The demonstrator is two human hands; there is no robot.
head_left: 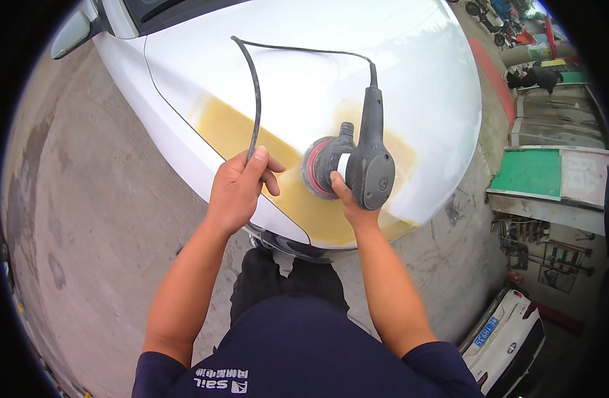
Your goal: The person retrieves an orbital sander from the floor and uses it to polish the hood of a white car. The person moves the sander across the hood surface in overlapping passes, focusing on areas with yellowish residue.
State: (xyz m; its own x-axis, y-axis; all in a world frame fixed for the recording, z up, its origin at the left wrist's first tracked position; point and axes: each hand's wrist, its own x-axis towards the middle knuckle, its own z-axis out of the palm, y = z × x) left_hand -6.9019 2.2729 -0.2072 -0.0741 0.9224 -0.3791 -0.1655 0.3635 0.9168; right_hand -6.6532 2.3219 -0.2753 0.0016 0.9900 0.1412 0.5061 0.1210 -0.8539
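My right hand [353,202] is closed round the body of a black electric sander [369,166], its round pad with a red ring tilted up toward the left. Between the thumb and fingers of my left hand [243,188] runs the sander's black power cord [257,99], which loops across the hood and back to the tool's handle. Beneath both hands is a white car hood [304,79] with tan, dull patches [235,132] near its front corner. Whether the pad touches the hood cannot be made out.
The car's side mirror [71,34] juts out at the upper left. Concrete ground [112,192] surrounds the car. At the lower right stands another white car [507,341]. Green and white panels [527,174] and a tool rack [560,265] are at the right, with another person [537,78] farther back.
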